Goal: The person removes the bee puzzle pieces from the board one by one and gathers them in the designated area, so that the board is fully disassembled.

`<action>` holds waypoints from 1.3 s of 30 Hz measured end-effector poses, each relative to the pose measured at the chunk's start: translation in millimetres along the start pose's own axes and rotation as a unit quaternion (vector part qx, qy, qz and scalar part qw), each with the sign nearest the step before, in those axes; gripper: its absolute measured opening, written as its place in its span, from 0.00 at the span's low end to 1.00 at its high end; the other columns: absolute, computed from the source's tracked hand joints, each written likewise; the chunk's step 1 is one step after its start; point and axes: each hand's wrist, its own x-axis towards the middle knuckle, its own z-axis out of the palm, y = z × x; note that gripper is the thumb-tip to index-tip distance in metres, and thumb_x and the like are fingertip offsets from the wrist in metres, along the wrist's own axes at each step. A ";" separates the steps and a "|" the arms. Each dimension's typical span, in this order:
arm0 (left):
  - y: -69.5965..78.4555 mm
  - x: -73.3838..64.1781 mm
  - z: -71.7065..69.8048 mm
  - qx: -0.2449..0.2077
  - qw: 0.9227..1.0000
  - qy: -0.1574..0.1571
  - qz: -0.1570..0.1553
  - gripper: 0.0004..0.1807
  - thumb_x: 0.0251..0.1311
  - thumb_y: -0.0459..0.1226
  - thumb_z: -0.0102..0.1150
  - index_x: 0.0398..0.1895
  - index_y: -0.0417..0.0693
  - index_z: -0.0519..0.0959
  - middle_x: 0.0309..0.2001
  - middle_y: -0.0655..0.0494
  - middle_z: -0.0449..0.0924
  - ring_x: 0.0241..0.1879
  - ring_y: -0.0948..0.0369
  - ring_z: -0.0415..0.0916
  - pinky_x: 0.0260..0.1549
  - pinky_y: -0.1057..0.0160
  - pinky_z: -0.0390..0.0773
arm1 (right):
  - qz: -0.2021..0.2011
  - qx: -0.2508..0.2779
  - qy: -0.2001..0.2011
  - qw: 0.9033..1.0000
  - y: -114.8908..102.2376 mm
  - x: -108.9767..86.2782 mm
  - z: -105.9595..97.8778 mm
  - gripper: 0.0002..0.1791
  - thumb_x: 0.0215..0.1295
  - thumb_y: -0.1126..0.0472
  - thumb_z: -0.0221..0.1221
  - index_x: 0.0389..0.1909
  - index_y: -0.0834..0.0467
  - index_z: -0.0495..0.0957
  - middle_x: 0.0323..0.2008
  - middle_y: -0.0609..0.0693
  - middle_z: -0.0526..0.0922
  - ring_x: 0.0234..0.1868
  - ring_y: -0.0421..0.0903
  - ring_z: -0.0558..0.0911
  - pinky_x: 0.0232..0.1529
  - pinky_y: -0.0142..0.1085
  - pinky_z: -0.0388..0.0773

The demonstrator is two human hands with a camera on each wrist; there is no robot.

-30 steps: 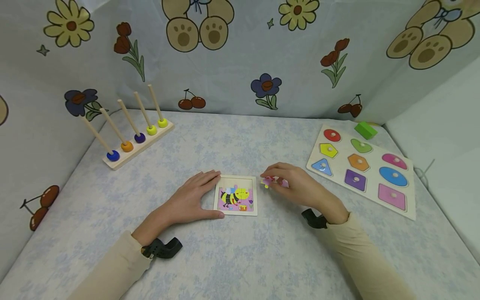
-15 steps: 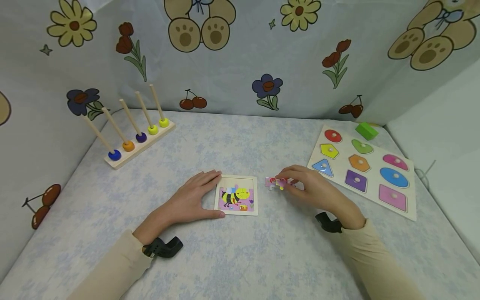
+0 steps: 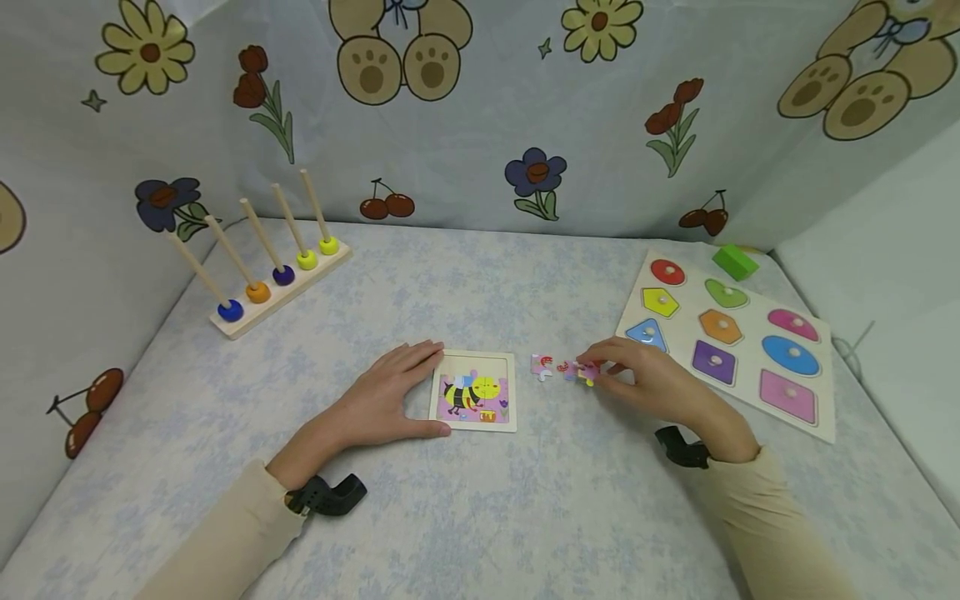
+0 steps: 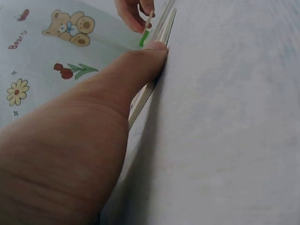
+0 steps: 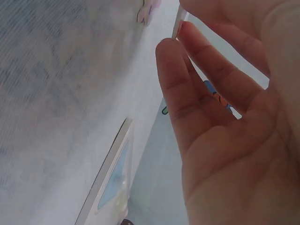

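Note:
A square wooden jigsaw puzzle board (image 3: 473,426) lies in the middle of the table. Its bee picture (image 3: 471,398) fills the lower part, with plain wood above. My left hand (image 3: 378,396) rests at the board's left side, fingers at the far corner and straight thumb along the near edge. In the left wrist view the thumb (image 4: 152,49) presses against the board's edge. My right hand (image 3: 651,379) pinches a pink and yellow puzzle piece (image 3: 589,373) between thumb and fingertips. Left of it lie a pink puzzle piece (image 3: 542,365) and another small pink piece (image 3: 564,367).
A wooden shape board (image 3: 750,393) with knobbed coloured shapes lies beyond my right hand. A green block (image 3: 735,262) sits at its far edge. At the back left stands a pegged stacking rack (image 3: 279,293) with coloured beads. Printed cloth (image 3: 457,150) covers the back wall.
My right hand has moved right, away from the puzzle board. Pink pieces it covered or carried now show on the table, and it still pinches one. My left hand has stayed in place.

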 end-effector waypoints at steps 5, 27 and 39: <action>-0.2 0.3 0.2 0.001 1.000 0.001 0.002 0.61 0.53 0.67 0.70 0.81 0.42 0.57 0.82 0.51 0.53 0.82 0.52 0.48 0.81 0.47 0.47 | 0.002 0.003 -0.010 1.000 6.7 -4.7 -3.8 0.18 0.66 0.71 0.67 0.56 0.58 0.84 0.54 0.48 0.85 0.51 0.46 0.84 0.51 0.45 0.87; 2.2 -0.1 -1.1 0.000 1.000 0.004 -0.001 0.61 0.52 0.66 0.71 0.81 0.42 0.58 0.82 0.51 0.54 0.82 0.52 0.48 0.81 0.47 0.48 | 0.042 -0.001 -0.033 0.999 20.0 -13.2 -10.8 0.19 0.65 0.69 0.67 0.57 0.58 0.84 0.54 0.49 0.86 0.49 0.47 0.84 0.53 0.48 0.86; 0.8 0.7 0.2 0.001 1.000 0.002 -0.002 0.61 0.53 0.67 0.70 0.81 0.42 0.57 0.82 0.51 0.53 0.82 0.52 0.48 0.81 0.47 0.48 | 0.033 -0.012 -0.029 0.999 21.0 -14.0 -9.5 0.20 0.64 0.71 0.68 0.56 0.59 0.84 0.53 0.50 0.86 0.48 0.48 0.84 0.51 0.47 0.86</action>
